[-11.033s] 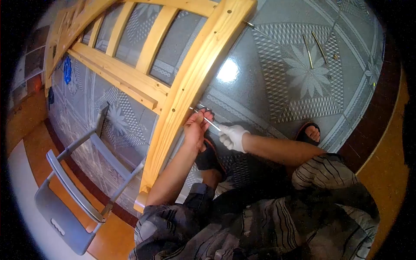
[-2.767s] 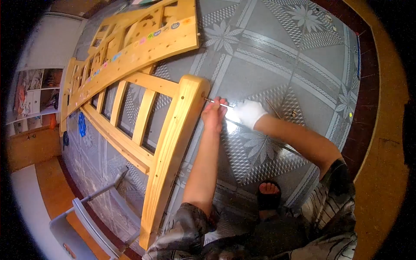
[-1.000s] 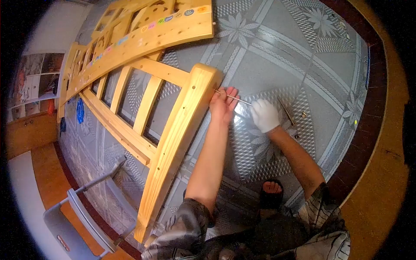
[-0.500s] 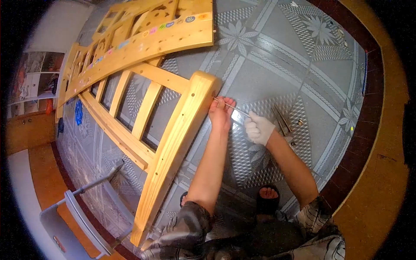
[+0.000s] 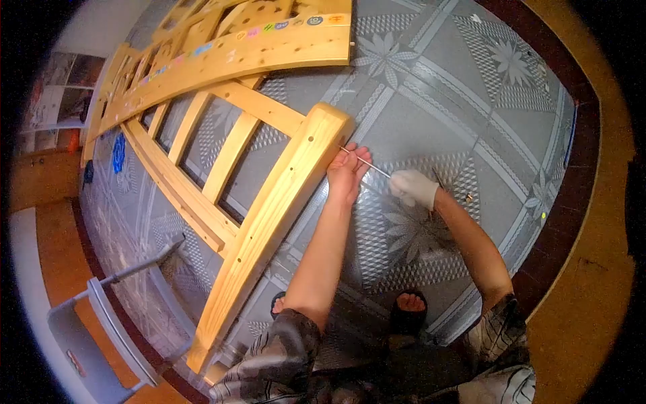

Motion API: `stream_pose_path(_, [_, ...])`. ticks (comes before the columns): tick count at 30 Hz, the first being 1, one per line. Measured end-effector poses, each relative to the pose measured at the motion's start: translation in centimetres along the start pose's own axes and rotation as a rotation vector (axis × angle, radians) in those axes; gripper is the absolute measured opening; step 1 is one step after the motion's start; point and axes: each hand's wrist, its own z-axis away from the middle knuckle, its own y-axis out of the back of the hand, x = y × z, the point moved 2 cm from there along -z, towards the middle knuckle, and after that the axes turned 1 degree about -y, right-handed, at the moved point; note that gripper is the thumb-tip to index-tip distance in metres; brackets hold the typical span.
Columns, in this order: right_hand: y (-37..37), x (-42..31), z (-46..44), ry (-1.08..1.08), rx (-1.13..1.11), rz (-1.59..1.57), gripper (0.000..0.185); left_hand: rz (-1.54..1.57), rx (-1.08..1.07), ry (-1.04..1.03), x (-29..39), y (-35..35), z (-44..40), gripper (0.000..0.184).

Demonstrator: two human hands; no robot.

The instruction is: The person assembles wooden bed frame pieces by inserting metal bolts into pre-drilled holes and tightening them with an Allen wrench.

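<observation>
Left hand (image 5: 344, 178) pinches the rod (image 5: 379, 170), outer fingers spread; gloved right hand (image 5: 414, 188) grips its four-o'clock end. Ten-o'clock tip meets the post (image 5: 297, 176); with much rod outside, work seems unfinished.

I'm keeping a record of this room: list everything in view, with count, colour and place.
tiled floor: one, grey patterned, centre
slatted wooden frame: one, yellow, left of centre
stickered wooden panel: one, yellow, across the frame's far end
metal rod: one, silvery, tip at the frame
thin rod: one visible, dark, floor at right
small fitting: one, brass-coloured, floor at right
bundle: one, blue, floor at left
folding chair: one, grey, lower left
shelving: one, whitish, left edge, contents unclear
sandals: two, black, lower centre
left hand: one, bare, at the metal rod
right hand: one, white-gloved, around the metal rod's outer end
</observation>
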Motion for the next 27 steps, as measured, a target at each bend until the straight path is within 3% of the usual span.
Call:
stream_pose_path(1, [0.3, 0.0, -0.4, -0.007, -0.005, 0.013, 0.031, 0.014, 0.004, -0.006, 0.0, -0.1, 0.0, 0.020])
stream_pose_path(3, [0.5, -0.9, -0.6, 0.351, 0.056, 0.652, 0.028, -0.043, 0.044, 0.006, 0.0, -0.2, 0.2, 0.022])
stream_pose_path(4, [0.4, -1.0, -0.7, 0.345, 0.049, 0.665, 0.028, -0.060, 0.065, 0.009, 0.1, -0.3, 0.3, 0.023])
stream_pose_path(6, [-0.4, -1.2, -0.9, 0.285, 0.093, 1.340, 0.026, -0.061, 0.080, 0.003, 0.1, -0.5, 0.4, 0.023])
stream_pose_path(9, [-1.3, -4.4, 0.7, 0.129, 0.288, 1.415, 0.021, -0.081, 0.124, -0.006, -0.1, -0.8, 0.0, 0.021])
stream_pose_path(16, [-4.7, -5.9, 1.0, -0.021, 0.251, 1.574, 0.016, -0.109, 0.293, 0.023, 0.1, -1.4, 0.1, 0.017])
stream_pose_path(19, [-3.6, -5.9, 0.4, -0.101, 0.214, 1.480, 0.018, -0.026, 0.332, -0.010, -0.2, -2.1, -0.4, 0.017])
stream_pose_path(21, [-1.7, -4.8, -0.3, -0.001, 0.229, 0.937, 0.027, 0.167, 0.370, -0.021, -0.8, -2.1, -1.1, 0.012])
stream_pose_path(22, [-0.7, -3.1, -0.7, 0.059, 0.209, 0.658, 0.040, 0.252, 0.387, -0.003, -1.0, -2.2, -1.5, 0.010])
stream_pose_path(23, [-0.9, -2.9, 0.1, 0.065, 0.199, 0.677, 0.040, 0.269, 0.388, -0.017, -1.1, -2.3, -1.6, 0.010])
stream_pose_path(25, [-2.3, -1.8, 2.1, -0.305, 0.025, -0.762, 0.043, 0.357, 0.361, -0.078, -1.0, -2.6, -1.0, 0.008])
stream_pose_path(26, [-2.9, -1.1, 2.5, -0.309, 0.017, -0.746, 0.043, 0.374, 0.384, -0.066, -0.8, -2.9, -0.9, 0.008])
stream_pose_path(27, [-3.8, -0.6, 2.8, -0.258, -0.081, -0.946, 0.040, 0.382, 0.388, -0.075, -1.0, -2.7, -1.0, 0.008])
